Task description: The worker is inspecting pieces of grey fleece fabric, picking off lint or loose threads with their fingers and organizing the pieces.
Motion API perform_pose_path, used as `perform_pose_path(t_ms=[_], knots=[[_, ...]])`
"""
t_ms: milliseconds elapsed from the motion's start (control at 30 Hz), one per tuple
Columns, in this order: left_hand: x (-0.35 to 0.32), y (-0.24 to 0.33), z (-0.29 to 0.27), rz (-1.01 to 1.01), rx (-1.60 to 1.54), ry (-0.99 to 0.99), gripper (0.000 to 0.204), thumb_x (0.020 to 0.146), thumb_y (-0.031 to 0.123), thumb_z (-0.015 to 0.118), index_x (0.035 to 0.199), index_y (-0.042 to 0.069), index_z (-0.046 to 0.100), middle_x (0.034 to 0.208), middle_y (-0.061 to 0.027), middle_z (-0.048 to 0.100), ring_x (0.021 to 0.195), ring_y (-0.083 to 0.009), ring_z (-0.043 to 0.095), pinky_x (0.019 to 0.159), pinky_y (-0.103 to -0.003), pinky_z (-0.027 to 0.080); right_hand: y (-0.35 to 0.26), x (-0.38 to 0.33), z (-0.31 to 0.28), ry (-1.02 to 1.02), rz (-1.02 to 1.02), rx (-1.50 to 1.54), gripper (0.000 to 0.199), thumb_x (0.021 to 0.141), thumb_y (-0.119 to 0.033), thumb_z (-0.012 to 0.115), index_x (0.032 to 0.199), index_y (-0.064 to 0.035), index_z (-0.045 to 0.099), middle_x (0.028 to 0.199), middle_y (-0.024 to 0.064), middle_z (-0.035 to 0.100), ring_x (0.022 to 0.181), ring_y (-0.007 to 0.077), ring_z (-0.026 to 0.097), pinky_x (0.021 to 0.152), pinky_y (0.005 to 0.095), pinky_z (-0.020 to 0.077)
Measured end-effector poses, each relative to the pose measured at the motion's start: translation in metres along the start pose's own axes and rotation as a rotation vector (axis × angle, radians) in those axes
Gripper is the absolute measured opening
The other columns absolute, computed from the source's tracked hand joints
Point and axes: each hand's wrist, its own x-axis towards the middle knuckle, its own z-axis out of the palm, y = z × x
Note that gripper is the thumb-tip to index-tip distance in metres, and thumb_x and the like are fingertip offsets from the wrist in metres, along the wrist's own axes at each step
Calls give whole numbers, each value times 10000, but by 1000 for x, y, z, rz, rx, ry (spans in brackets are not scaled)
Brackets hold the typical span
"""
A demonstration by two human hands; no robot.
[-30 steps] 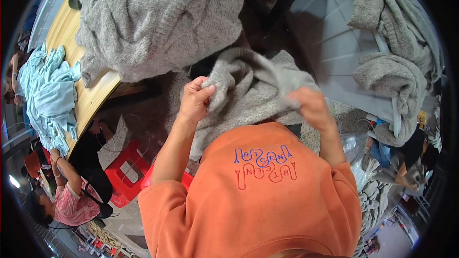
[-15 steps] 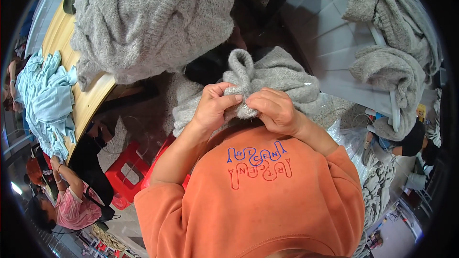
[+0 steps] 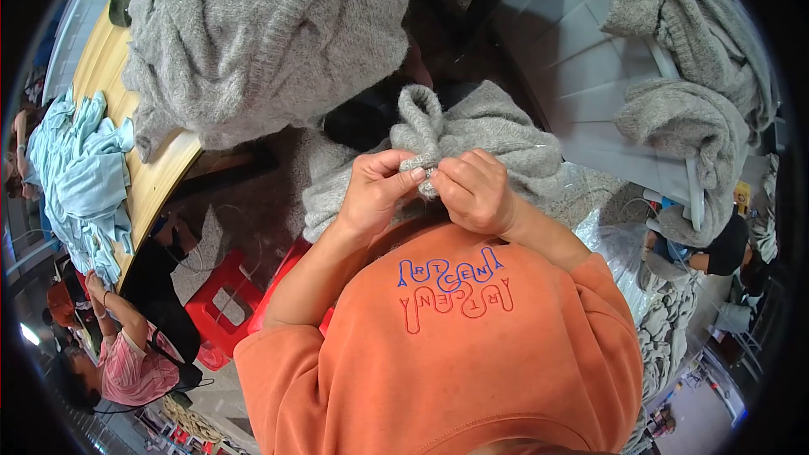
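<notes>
Close in front of my chest I hold a grey knitted garment [image 3: 497,139] on my lap. My left hand [image 3: 377,191] is closed on its ribbed edge, thumb pressed on top. Right beside it, my right hand [image 3: 476,192] pinches the same edge with thumb and forefinger, the other fingers curled in. A loop of the knit stands up just beyond my fingertips. Whether a needle or thread sits between the fingers is too small to make out.
A heap of grey knitwear [image 3: 270,42] covers the wooden table [image 3: 164,173], with light blue garments [image 3: 84,173] at its left. More grey knits [image 3: 687,118] hang over a grey bin [image 3: 573,59] on the right. A red stool [image 3: 223,303] stands lower left, near a person in pink stripes [image 3: 139,362].
My right hand has shifted slightly up and left, and its fingers have curled in more tightly. My left hand keeps its grip on the knit.
</notes>
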Motion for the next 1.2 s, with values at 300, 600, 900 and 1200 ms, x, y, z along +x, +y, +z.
perform_pose_path(t_ms=[300,600,900,1200], knots=[[-2,-12,-6,216,434,148,114,795,-53,619,886,-12,674,709,24,609,626,-20,502,531,-176,412,4,-2,11,-81,254,292,174,660,25,586,825,-15,546,814,101,573,674,281,573,573,358,474],[-10,-4,4,613,921,270,215,694,-114,584,858,4,659,715,-63,631,600,-113,561,550,-238,443,4,1,17,-189,597,474,220,698,67,536,904,-11,549,772,162,595,674,329,614,565,371,474],[-6,-11,4,991,1198,289,254,652,-145,564,858,-11,626,742,-138,618,625,-276,614,559,-317,491,-1,-3,30,-107,540,269,108,658,13,549,736,-43,498,677,124,563,608,332,581,515,400,463],[4,-16,23,908,844,449,190,669,-120,592,828,-17,597,715,-141,599,596,-283,588,536,-320,473,6,1,36,10,539,266,132,683,36,522,802,-14,546,678,128,585,572,291,595,517,366,478]])
